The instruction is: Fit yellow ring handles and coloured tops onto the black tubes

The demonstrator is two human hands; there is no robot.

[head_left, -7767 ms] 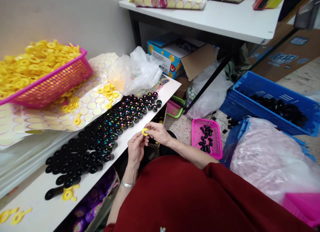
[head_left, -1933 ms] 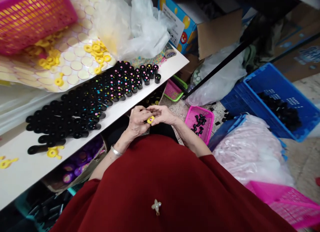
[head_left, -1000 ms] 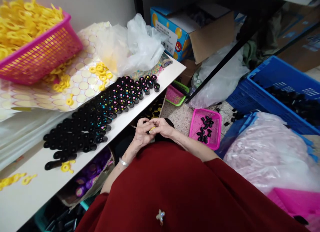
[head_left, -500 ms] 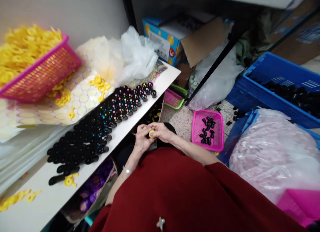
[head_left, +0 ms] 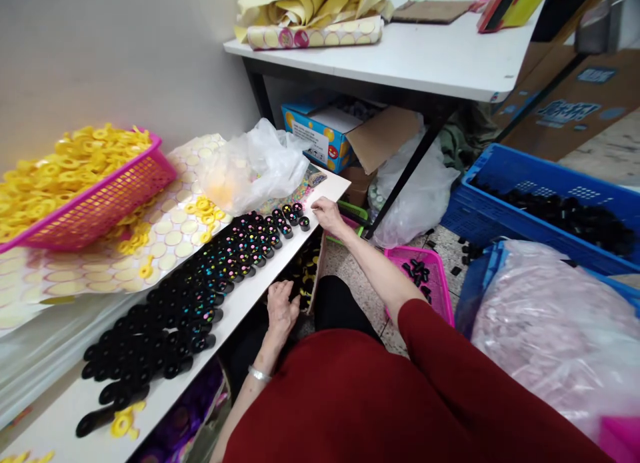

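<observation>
The right hand (head_left: 327, 214) lies knuckles up at the far end of the low white table (head_left: 239, 302). Its fingers curl down onto the top just beside the last of the small round black caps with coloured dots (head_left: 240, 250), which stand in close rows along the table's front edge. Whether it grips anything I cannot tell. The left hand (head_left: 281, 306) hangs below the table edge with fingers loosely spread and nothing seen in it, next to a cardboard box (head_left: 320, 276) of black and yellow pieces. Behind the caps, a pink mesh basket (head_left: 107, 206) is heaped with yellow plastic rings (head_left: 60, 176). On the floor, a small pink tray (head_left: 440, 291) holds a few black pieces, and a blue plastic crate (head_left: 480, 216) holds many more.
</observation>
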